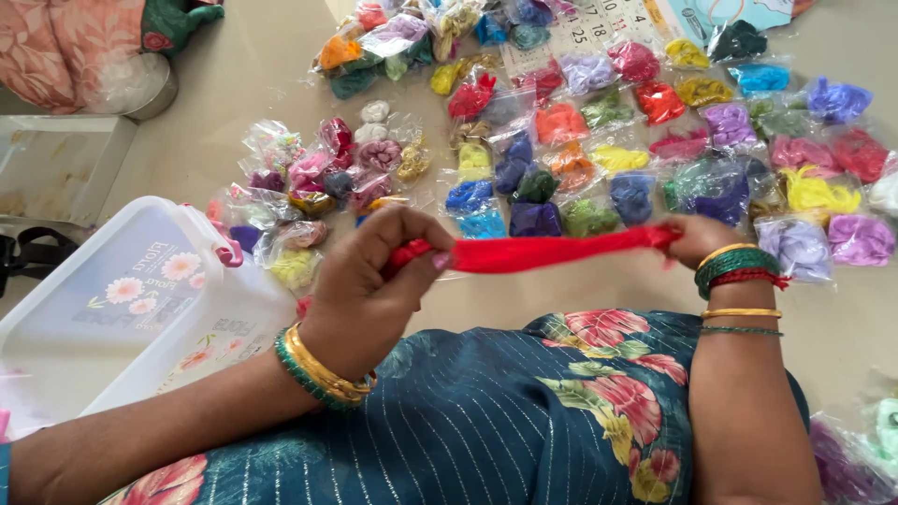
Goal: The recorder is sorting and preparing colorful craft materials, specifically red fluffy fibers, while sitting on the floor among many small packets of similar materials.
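Observation:
A strip of bright red stretchy fabric (552, 251) is pulled taut between my two hands, just above my lap. My left hand (374, 281) pinches its left end with fingers curled tight; green and gold bangles ring that wrist. My right hand (700, 239) grips the right end, its wrist also wearing green, red and gold bangles. Below the strip lies my teal floral dress (524, 411).
Many small clear bags of coloured fabric pieces (599, 140) are spread over the beige floor beyond my hands. A translucent plastic box lid with flower print (131, 299) lies at the left. A calendar sheet (599, 28) lies at the top. More bags (861, 449) sit at lower right.

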